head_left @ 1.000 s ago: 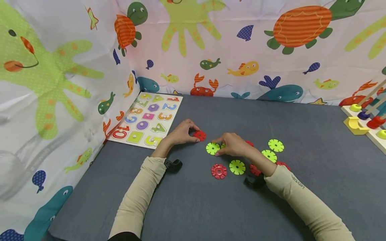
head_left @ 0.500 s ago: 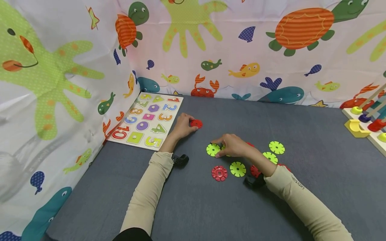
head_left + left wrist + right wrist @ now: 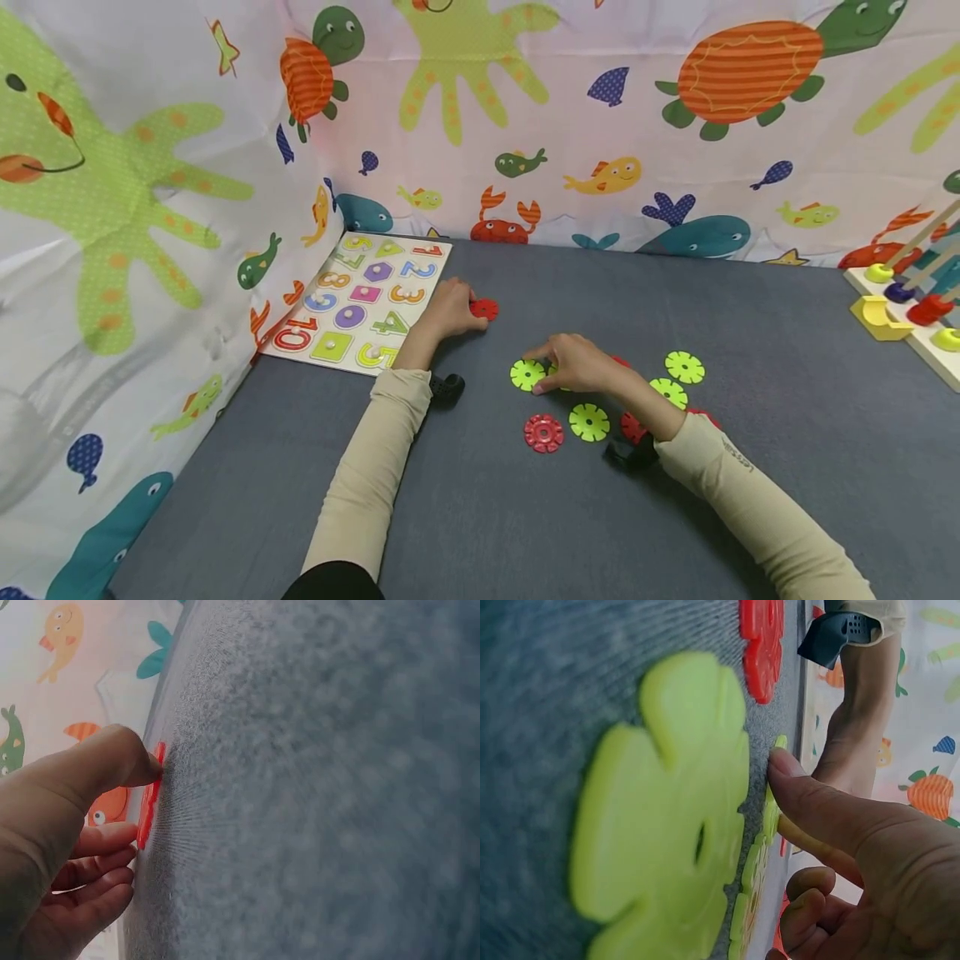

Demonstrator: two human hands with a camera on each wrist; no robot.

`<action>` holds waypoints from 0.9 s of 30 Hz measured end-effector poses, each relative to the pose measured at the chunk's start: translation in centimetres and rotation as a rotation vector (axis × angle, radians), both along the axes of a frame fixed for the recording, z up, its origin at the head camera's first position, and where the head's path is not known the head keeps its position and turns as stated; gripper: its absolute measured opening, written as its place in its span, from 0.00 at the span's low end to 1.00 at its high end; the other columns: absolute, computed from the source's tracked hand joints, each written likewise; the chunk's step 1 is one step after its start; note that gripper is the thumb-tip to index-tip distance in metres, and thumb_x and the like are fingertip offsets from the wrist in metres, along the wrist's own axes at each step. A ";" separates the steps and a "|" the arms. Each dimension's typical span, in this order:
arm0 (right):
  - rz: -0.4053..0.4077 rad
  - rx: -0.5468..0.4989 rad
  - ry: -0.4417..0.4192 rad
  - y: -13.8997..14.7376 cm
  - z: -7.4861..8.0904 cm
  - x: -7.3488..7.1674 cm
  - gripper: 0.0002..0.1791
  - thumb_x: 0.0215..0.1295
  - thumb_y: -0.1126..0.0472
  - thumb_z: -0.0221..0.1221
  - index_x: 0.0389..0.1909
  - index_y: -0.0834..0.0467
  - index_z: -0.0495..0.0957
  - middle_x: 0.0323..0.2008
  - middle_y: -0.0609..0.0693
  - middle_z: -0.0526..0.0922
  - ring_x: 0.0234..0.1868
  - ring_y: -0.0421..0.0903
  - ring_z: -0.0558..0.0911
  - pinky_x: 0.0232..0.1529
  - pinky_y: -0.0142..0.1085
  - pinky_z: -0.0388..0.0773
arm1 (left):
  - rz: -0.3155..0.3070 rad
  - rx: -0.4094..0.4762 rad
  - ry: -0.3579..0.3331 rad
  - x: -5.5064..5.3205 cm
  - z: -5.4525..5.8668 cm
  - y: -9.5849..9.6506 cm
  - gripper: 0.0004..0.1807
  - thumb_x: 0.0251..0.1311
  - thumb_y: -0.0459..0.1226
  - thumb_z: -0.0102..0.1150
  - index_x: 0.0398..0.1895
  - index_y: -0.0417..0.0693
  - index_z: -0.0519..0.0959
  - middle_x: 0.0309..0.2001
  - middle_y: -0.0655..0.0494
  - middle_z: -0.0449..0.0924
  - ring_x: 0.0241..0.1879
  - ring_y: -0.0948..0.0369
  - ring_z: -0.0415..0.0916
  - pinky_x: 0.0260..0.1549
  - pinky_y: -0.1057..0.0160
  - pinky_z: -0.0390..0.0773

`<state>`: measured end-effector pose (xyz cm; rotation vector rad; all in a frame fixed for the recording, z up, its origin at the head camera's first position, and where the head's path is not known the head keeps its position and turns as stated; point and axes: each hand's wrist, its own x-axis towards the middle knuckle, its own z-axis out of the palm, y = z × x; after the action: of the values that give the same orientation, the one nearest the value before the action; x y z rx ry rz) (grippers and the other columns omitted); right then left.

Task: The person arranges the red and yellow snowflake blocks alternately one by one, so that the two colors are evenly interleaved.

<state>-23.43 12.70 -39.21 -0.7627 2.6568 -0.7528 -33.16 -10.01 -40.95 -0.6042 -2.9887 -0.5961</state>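
Observation:
My left hand [image 3: 448,310] pinches a red notched plastic disc [image 3: 486,309] between thumb and index finger, near the number board. In the left wrist view the red disc [image 3: 150,796] lies edge-on at the tabletop, the thumb on one side and a fingertip on the other. My right hand [image 3: 579,362] holds a yellow-green notched disc [image 3: 527,375] at its edges with thumb and index finger, low on the table. Its other fingers curl inward in the right wrist view. Another green disc is partly hidden behind this hand.
Nearer me lie a red disc [image 3: 543,433] and a green disc [image 3: 589,422]. Several more, including a green one [image 3: 685,367], lie around the right forearm. A number puzzle board [image 3: 350,317] lies back left; a wooden peg toy [image 3: 930,337] stands right. Printed fabric [image 3: 450,183] hangs behind.
My left hand has shifted the red disc away from me and slightly left, widening the space between it and the green disc. The right hand stays in place.

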 end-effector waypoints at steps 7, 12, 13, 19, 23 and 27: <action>-0.008 0.017 0.019 0.0 -0.1 0.2 0.26 0.46 0.54 0.70 0.50 0.53 0.80 0.25 0.53 0.70 0.25 0.43 0.64 0.25 0.33 0.59 | -0.001 -0.025 0.042 -0.1 -0.2 0.1 0.21 0.38 0.46 0.64 0.31 0.38 0.81 0.33 0.47 0.76 0.35 0.54 0.70 0.38 0.59 0.71; -0.002 0.012 0.043 0.0 0.0 0.2 0.24 0.46 0.54 0.70 0.47 0.55 0.81 0.26 0.52 0.71 0.26 0.43 0.64 0.27 0.33 0.57 | -0.002 -0.018 0.055 -0.1 -0.3 0.0 0.21 0.37 0.46 0.64 0.30 0.39 0.80 0.33 0.48 0.75 0.34 0.55 0.70 0.38 0.59 0.71; 0.003 0.012 0.049 0.0 0.0 0.2 0.24 0.46 0.54 0.70 0.46 0.56 0.81 0.25 0.51 0.71 0.26 0.42 0.64 0.27 0.33 0.57 | 0.000 -0.015 0.055 -0.2 -0.3 0.0 0.20 0.37 0.46 0.64 0.30 0.39 0.80 0.33 0.48 0.75 0.34 0.55 0.70 0.38 0.59 0.71; 0.031 0.056 0.100 0.1 -0.1 0.4 0.22 0.47 0.52 0.69 0.44 0.56 0.81 0.23 0.48 0.67 0.24 0.41 0.63 0.29 0.33 0.56 | 0.027 0.019 0.067 -0.4 -0.2 -0.3 0.21 0.39 0.47 0.63 0.30 0.37 0.81 0.32 0.48 0.76 0.34 0.55 0.71 0.36 0.60 0.71; 0.049 0.065 0.127 0.2 0.1 0.5 0.22 0.48 0.52 0.69 0.44 0.56 0.81 0.23 0.47 0.67 0.23 0.40 0.62 0.28 0.33 0.55 | 0.064 0.033 0.028 -0.9 -0.1 -0.6 0.22 0.43 0.47 0.63 0.33 0.35 0.81 0.34 0.46 0.76 0.36 0.54 0.70 0.37 0.59 0.70; 0.036 0.050 0.114 0.6 0.7 0.0 0.23 0.47 0.52 0.69 0.45 0.58 0.81 0.22 0.47 0.65 0.23 0.40 0.61 0.27 0.32 0.54 | 0.078 0.033 0.004 -1.5 -0.2 -0.5 0.22 0.44 0.47 0.63 0.34 0.35 0.80 0.36 0.45 0.76 0.37 0.54 0.70 0.39 0.59 0.70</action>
<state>-23.44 13.27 -38.54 -0.8622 2.7436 -0.6497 -34.63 -10.50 -41.13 -0.4840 -2.9764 -0.6371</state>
